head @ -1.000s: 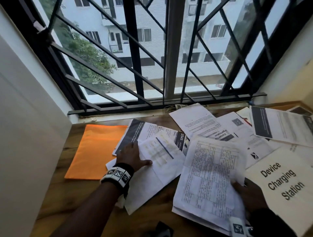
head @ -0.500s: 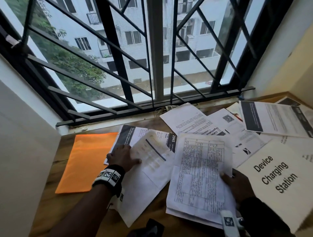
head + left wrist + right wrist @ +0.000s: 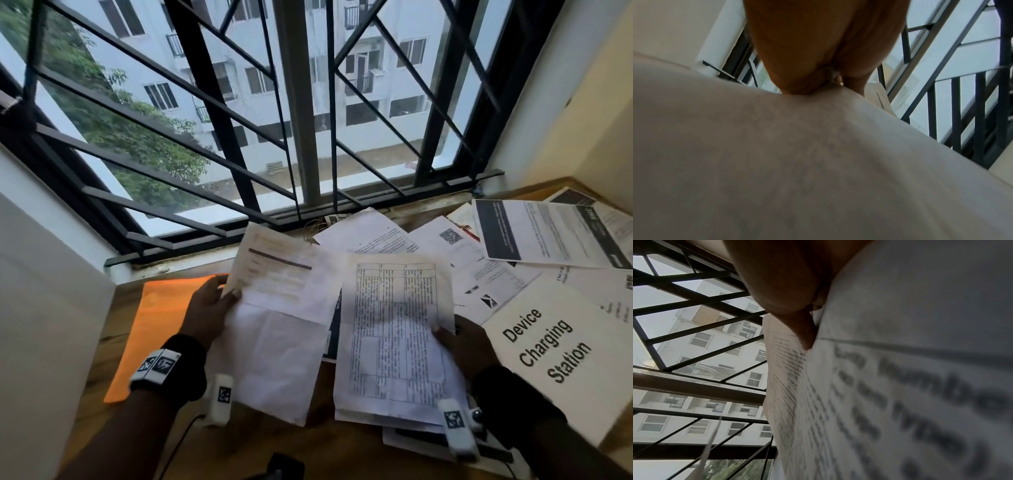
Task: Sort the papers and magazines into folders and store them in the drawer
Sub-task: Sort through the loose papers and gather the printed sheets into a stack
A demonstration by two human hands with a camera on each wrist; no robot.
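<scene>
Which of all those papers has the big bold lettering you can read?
The Device Charging Station sheet, lying at the right beside the right hand; the other sheets carry only small print.

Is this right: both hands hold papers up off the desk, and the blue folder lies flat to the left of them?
Not quite: the folder is orange, not blue, as the head view shows. The rest stands: the left hand grips one set of papers, the right hand grips the table-printed sheets, both raised off the desk, and the folder lies flat to their left.
</scene>
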